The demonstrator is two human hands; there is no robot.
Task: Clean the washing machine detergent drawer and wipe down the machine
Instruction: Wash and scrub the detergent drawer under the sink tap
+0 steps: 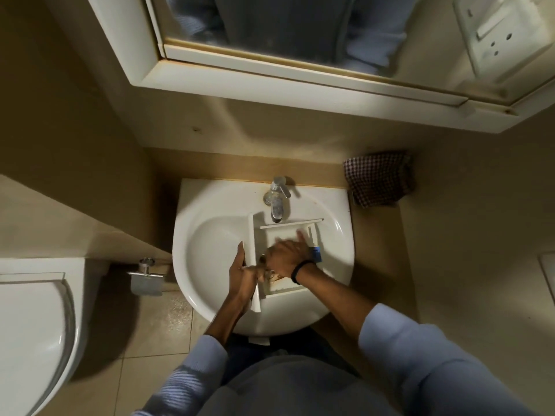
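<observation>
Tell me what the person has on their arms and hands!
Both arms wear light blue long sleeves; the left sleeve and right sleeve end partway up the forearms. A thin black band circles the right wrist. The left hand and right hand are bare, with no gloves.

Detergent drawer (277,235) in sink (210,244) under tap (277,202); left hand (241,270) grips front panel, right hand (285,255) inside, blurred.
</observation>
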